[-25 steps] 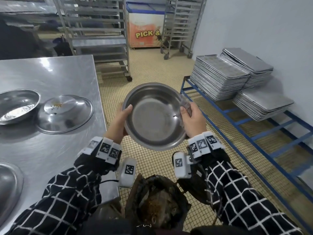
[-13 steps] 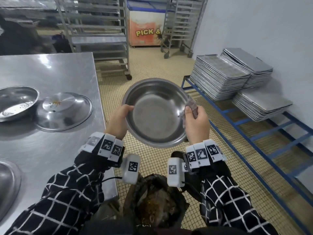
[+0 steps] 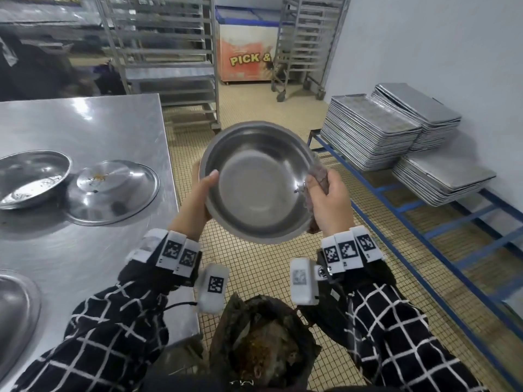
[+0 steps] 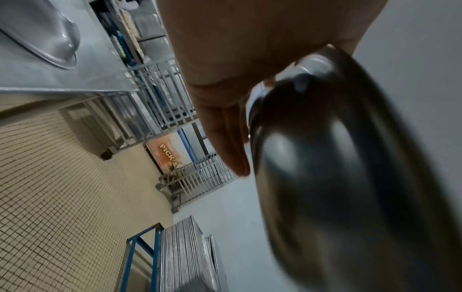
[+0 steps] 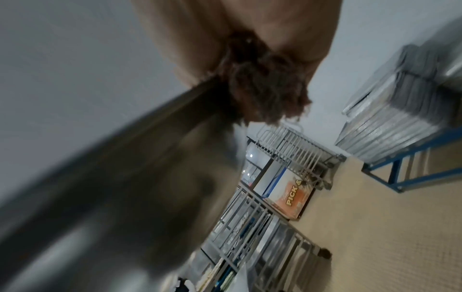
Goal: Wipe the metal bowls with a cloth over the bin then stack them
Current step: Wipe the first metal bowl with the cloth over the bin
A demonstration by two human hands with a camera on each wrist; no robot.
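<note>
Before a "PICK &" freezer [image 3: 245, 56], left hand [image 3: 201, 193] grips bowl [image 3: 259, 182], right hand [image 3: 329, 200] cloth [image 3: 319, 176].

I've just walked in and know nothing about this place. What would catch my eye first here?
A big shiny metal bowl held up in mid-air at the centre: the left hand grips its rim and the right hand presses a brownish cloth against its other edge. Just below sits a dark bin of scraps, and to the right gleam stacks of metal trays on a blue rack.
</note>
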